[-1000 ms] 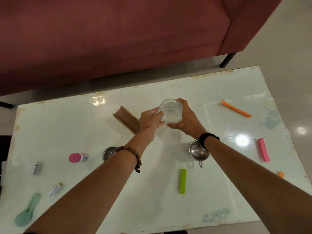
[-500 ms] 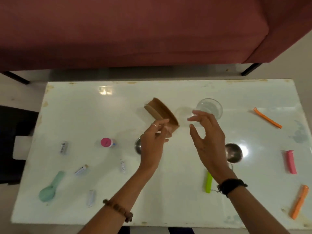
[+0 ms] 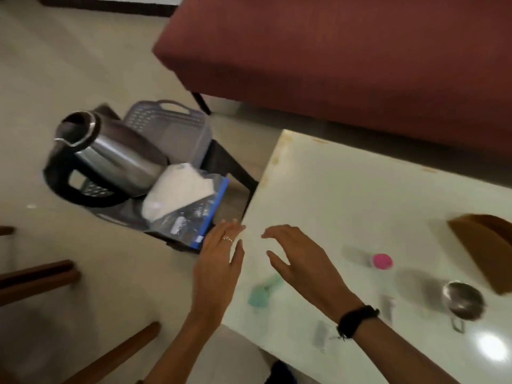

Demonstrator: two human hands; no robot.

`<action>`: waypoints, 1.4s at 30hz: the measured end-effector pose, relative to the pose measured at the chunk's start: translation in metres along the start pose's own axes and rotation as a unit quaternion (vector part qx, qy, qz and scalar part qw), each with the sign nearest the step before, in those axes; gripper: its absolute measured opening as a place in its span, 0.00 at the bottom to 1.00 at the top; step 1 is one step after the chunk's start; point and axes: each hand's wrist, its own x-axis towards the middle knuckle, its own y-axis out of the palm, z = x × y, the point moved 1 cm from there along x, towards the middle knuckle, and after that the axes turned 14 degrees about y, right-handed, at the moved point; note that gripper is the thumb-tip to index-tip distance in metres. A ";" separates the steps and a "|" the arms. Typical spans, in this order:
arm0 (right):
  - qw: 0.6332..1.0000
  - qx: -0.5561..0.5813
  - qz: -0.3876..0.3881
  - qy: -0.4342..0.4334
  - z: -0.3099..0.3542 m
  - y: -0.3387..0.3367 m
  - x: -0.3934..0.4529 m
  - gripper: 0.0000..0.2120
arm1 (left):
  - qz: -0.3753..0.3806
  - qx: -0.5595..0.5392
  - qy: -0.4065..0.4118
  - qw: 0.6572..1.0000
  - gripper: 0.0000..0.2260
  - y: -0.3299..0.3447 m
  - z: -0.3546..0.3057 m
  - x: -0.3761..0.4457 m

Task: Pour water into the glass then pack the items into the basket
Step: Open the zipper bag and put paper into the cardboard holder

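A steel kettle with a black handle stands in a grey plastic basket on a low dark stool left of the white table. A clear bag of white powder leans beside the kettle. My left hand hovers open over the table's left edge, close to the bag. My right hand is open above the table, fingers spread, holding nothing. The glass is out of view.
On the table lie a brown cardboard holder, a pink-capped bottle, a steel cup, a teal spoon and small white tubes. A maroon sofa stands behind. Wooden chair legs are at the lower left.
Both hands let go of the glass and drew back. My view swung left, bringing the kettle and basket beside the table into sight; both hands now reach toward the table's left edge.
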 end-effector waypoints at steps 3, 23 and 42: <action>0.987 -0.138 0.018 -0.079 0.029 0.049 0.051 0.29 | 0.062 0.182 0.099 0.976 0.33 -0.019 0.067 0.006; 0.958 -0.177 -0.155 -0.167 0.094 0.069 0.099 0.26 | -0.011 -0.125 0.095 0.988 0.18 -0.068 0.126 0.036; 0.992 0.002 -0.123 0.037 0.020 -0.109 -0.078 0.09 | -0.129 -0.462 -0.004 0.877 0.10 -0.041 -0.113 0.010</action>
